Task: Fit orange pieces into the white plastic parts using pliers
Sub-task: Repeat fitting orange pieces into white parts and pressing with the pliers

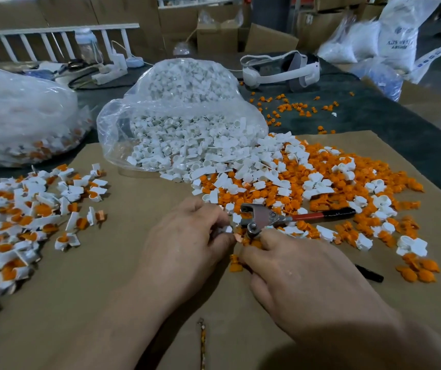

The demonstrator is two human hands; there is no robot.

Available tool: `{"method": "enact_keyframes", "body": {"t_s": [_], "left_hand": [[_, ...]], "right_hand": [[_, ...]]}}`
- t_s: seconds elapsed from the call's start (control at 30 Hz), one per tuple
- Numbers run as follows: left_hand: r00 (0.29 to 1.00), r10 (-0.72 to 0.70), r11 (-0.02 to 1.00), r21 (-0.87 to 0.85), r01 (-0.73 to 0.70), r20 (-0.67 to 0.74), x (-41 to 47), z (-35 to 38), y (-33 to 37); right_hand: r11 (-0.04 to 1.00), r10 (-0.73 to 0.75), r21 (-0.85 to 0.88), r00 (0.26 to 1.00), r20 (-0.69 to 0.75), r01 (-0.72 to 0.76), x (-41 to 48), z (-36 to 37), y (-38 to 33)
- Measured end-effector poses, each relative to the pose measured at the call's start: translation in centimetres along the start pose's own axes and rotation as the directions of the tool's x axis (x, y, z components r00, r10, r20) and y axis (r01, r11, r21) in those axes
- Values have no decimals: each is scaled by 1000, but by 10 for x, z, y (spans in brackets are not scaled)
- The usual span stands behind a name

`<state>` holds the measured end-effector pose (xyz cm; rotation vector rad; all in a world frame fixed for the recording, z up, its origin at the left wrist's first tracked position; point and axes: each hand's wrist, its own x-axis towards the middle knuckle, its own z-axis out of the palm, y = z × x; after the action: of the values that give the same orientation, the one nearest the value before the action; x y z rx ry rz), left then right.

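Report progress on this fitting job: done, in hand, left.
Done: a large pile of fitted pieces lies at the left. In hand: the left hand pinches a white part; the right hand is at the pliers, grip unclear. Left: plenty, a loose heap of white parts and orange pieces, plus a full bag.

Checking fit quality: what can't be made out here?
In the head view:
- the white part, mostly covered by the left hand
- what the right hand grips, hidden under its fingers
- the pliers, lower handle beneath the right hand
- the sack print, blurred
- the left pile, cut by the edge
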<state>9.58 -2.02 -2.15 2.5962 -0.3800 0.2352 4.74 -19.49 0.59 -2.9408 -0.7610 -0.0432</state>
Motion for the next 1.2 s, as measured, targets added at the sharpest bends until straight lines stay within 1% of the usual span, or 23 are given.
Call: {"method": "enact_keyframes", "body": {"t_s": [0.07, 0.13, 0.2, 0.27, 0.4, 0.47, 0.57, 0.63, 0.67, 0.7, 0.73, 0.77, 0.8, 0.83, 0.87, 0.9, 0.97, 1.03, 1.07, 1.13, 1.2], "left_hand": [[995, -92, 985, -148, 85, -43, -2, -6, 0], [964, -251, 932, -292, 216, -89, -5, -16, -2], [921, -375, 885, -335, 322, -106, -8, -28, -7], [893, -446, 832, -399, 385, -68, -11, -37, -9], [898, -428, 808, -400, 432, 105, -16, -32, 1], [905, -400, 781, -462, 419, 144, -19, -24, 9], [930, -341, 751, -556, 357, 138, -20, -17, 18], [939, -330, 746, -584, 320, 93, -19, -19, 13], [935, -344, 710, -626, 322, 90, -18, -20, 9], [926, -362, 635, -699, 331, 109, -16, -22, 6], [915, -378, 526, -779, 340, 144, -15, -23, 6], [908, -381, 417, -843, 339, 177, -15, -24, 7], [905, -372, 330, -881, 339, 208, -14, -24, 9], [905, -352, 280, -895, 347, 241, -14, -23, 11], [906, -323, 260, -894, 363, 274, -15, -22, 15], [908, -287, 261, -888, 380, 304, -16, -21, 17], [915, -226, 278, -878, 391, 335, -19, -20, 22], [925, -211, 265, -893, 364, 315, -22, -18, 26], [931, -217, 247, -906, 343, 294, -23, -17, 28], [936, -239, 195, -931, 308, 260, -23, -16, 31], [935, -249, 142, -945, 295, 254, -22, -16, 33]], "right_hand": [[1000, 3, 11, 1000, 16, -3, 0, -1, 1], [1000, 14, 21, 1000, 24, -14, 0, -2, 1], [1000, 15, 24, 1000, 25, -16, 0, -2, 2], [1000, 11, 19, 1000, 26, -12, 1, -1, 2], [998, 7, 56, 1000, -17, -6, 0, 2, 4], [995, 15, 101, 999, -51, -10, 0, 1, 5], [978, 69, 201, 994, -80, -52, -1, -2, 8], [951, 123, 301, 980, -159, -70, -3, -4, 12], [932, 158, 353, 965, -210, -76, -5, -4, 14], [899, 206, 429, 949, -238, -88, -6, -2, 17], [827, 273, 552, 934, -231, -105, -6, -1, 19], [688, 340, 715, 925, -171, -121, -6, 0, 22], [486, 373, 865, 925, -72, -128, -5, -1, 23], [275, 366, 952, 930, 21, -130, -5, -4, 24], [115, 334, 986, 939, 76, -121, -4, -6, 26], [10, 298, 993, 949, 107, -115, -4, -8, 27], [-145, 212, 980, 963, 166, -137, -2, -12, 27], [-317, 132, 935, 969, 210, -159, -1, -13, 26], [-386, 95, 907, 971, 220, -167, 0, -13, 25], [-466, 41, 867, 974, 221, -178, 1, -13, 24], [-511, 12, 841, 977, 213, -177, 2, -13, 25]]}}
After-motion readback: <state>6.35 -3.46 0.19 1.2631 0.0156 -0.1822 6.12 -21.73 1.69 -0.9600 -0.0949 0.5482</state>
